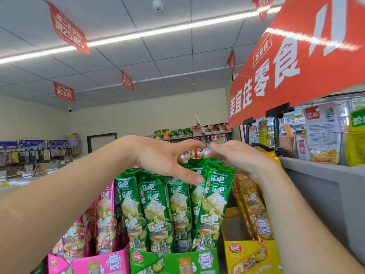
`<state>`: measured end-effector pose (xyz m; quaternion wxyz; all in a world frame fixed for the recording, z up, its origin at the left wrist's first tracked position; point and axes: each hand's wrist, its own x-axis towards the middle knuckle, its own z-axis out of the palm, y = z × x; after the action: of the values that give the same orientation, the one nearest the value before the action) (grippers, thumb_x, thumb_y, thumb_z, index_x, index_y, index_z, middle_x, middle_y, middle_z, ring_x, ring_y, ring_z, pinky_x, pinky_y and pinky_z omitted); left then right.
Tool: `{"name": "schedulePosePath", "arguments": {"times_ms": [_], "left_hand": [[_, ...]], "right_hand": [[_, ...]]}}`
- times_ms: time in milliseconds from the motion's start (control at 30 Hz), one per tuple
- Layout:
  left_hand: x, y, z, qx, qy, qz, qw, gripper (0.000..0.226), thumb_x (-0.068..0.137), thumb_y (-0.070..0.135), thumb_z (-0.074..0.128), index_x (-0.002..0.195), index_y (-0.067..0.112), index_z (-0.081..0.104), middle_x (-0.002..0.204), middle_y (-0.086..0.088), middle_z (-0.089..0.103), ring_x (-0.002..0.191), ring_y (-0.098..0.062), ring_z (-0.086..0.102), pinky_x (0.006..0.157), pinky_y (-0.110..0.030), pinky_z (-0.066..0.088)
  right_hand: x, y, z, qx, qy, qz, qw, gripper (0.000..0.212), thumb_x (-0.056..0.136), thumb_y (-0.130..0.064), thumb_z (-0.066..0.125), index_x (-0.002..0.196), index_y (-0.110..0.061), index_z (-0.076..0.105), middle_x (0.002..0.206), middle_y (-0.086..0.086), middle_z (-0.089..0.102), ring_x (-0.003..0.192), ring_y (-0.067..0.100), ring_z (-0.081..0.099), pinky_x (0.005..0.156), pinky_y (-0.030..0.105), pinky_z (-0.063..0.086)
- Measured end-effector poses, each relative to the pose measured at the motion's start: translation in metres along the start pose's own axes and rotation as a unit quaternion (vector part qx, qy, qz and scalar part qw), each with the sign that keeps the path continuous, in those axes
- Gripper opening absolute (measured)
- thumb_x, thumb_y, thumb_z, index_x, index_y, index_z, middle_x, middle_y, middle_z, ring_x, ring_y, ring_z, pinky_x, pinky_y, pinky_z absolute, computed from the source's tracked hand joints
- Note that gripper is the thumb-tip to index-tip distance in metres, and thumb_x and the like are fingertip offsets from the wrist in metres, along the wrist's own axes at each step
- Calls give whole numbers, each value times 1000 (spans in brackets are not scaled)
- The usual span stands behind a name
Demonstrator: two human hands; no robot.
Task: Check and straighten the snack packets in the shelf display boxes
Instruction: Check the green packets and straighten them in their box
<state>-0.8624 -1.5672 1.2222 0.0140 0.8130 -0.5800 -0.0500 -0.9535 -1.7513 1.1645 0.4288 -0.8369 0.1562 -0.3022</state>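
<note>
A big red sign (pixel 296 62) with white characters fills two o'clock. From the tiled ceiling (pixel 167 56) hang red banners: a large banner (pixel 68 28) at eleven o'clock and two smaller banners (pixel 64 91) toward ten and the centre. A light strip (pixel 138 34) crosses at twelve, below a dome camera (pixel 157 5). A second camera (pixel 70 110) sits in the wall corner at ten. Far shelves (pixel 29 153) of hanging goods stand at nine.
</note>
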Motion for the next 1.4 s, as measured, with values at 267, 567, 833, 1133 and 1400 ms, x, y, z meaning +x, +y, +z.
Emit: {"name": "schedulePosePath", "arguments": {"times_ms": [267, 567, 833, 1133, 1400], "left_hand": [[19, 23, 10, 46, 68, 7, 997, 90, 66, 86, 26, 145, 44, 35, 154, 14, 34, 138, -12, 35, 114, -38, 26], [23, 16, 14, 24, 88, 11, 996, 79, 71, 81, 25, 129, 30, 39, 137, -2, 51, 127, -16, 47, 114, -39, 30], [16, 6, -6, 146, -34, -72, 986, 101, 69, 45, 84, 144, 39, 17, 135, 9, 38, 109, -9, 40, 96, -28, 32], [22, -2, -7, 67, 83, 0, 994, 74, 62, 33, 90, 123, 34, 49, 127, 4, 54, 112, -15, 52, 87, -26, 40], [14, 3, -44, 32, 175, -12, 984, 110, 42, 52, 87, 140, 16, 49, 118, 4, 63, 117, -23, 56, 105, -36, 40]], "right_hand": [[-17, 19, 11, 134, 10, -9, 991, 43, 89, -61, 50, 100, -27, 74, 126, -4, 62, 113, 16, 56, 72, 35, 49], [-28, 29, 22, 114, -112, -90, 983, 69, 47, -71, 79, 110, -59, 55, 98, -37, 55, 117, -1, 41, 92, 21, 31], [-29, 23, 20, 23, -35, -53, 998, 91, 55, -67, 77, 136, -47, 42, 128, -19, 37, 108, 3, 33, 78, 28, 30], [-38, 20, 13, 2, -38, -73, 997, 113, 33, -77, 73, 137, -45, 43, 152, -16, 33, 113, 4, 33, 93, 31, 31], [-41, 20, 11, -4, -42, -76, 996, 117, 27, -78, 72, 137, -47, 44, 150, -18, 35, 117, 4, 36, 94, 31, 30]]}}
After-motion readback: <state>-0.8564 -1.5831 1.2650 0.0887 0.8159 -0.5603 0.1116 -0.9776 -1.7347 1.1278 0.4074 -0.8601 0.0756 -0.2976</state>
